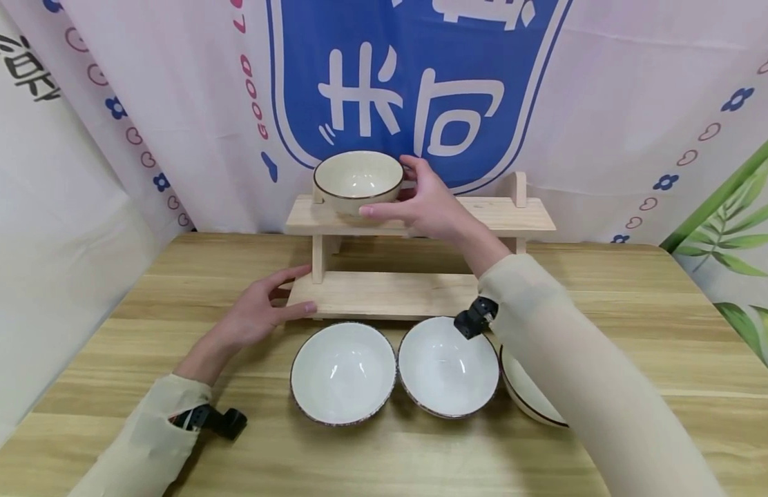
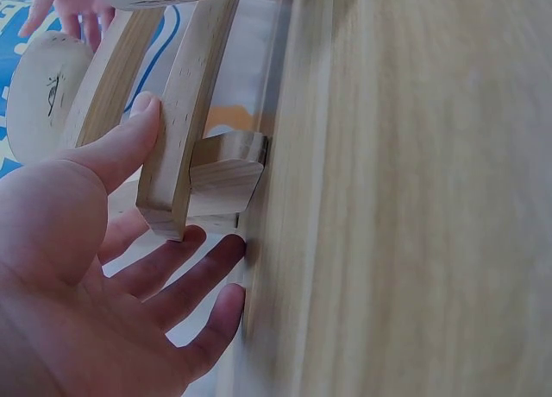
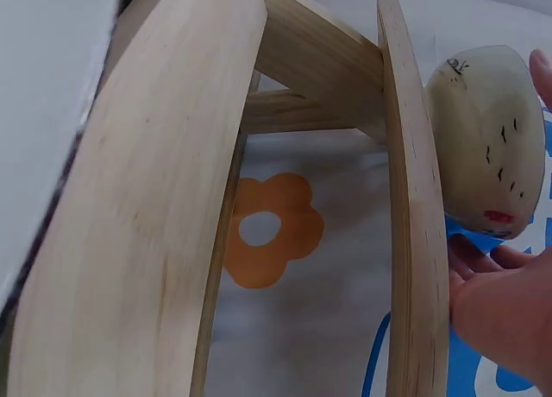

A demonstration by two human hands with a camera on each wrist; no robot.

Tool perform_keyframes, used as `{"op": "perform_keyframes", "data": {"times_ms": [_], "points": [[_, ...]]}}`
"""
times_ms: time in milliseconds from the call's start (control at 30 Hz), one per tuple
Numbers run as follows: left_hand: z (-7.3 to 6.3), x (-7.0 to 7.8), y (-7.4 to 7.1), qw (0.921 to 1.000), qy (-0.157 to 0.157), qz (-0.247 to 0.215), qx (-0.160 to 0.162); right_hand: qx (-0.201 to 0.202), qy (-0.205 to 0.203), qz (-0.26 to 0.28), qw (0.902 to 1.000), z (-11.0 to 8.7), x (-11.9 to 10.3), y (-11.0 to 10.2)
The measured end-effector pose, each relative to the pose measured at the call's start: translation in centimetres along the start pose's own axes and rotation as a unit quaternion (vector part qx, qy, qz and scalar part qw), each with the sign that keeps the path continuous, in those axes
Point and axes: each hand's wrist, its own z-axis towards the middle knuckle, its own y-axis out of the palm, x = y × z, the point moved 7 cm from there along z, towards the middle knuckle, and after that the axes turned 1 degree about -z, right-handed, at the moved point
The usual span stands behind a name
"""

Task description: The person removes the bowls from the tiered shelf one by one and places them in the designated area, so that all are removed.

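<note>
A cream bowl [image 1: 359, 176] with a dark rim stands on the left part of the upper board of a two-tier wooden shelf [image 1: 384, 293]. My right hand [image 1: 424, 200] is at its right side, thumb across the front and the other fingers by the rim, spread around it. In the right wrist view, the bowl [image 3: 487, 147] appears to rest on the board, with fingers close to it. My left hand [image 1: 256, 310] holds the left end of the lower board. The left wrist view shows its thumb on the board [image 2: 185, 112] and fingers around the end.
In front of the shelf a white bowl [image 1: 343, 373] and a second white bowl [image 1: 449, 366] stand side by side. A third bowl [image 1: 533, 393] is partly hidden by my right sleeve. Behind the wooden table [image 1: 235, 449] hangs a printed curtain [image 1: 204, 83].
</note>
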Motion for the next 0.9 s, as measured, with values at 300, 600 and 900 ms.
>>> {"op": "perform_keyframes", "data": {"times_ms": [300, 600, 900], "points": [[0.0, 0.0, 0.1, 1.0000, 0.002, -0.002, -0.003, 0.017, 0.021, -0.009, 0.9996, 1.8, -0.4, 1.2], [-0.1, 0.0, 0.0, 1.0000, 0.002, -0.004, -0.004, 0.046, 0.051, -0.042, 0.9968, 2.2, -0.7, 2.0], [0.0, 0.1, 0.0, 1.0000, 0.004, -0.002, -0.003, 0.072, 0.049, -0.056, 0.9946, 2.0, -0.9, 2.0]]}}
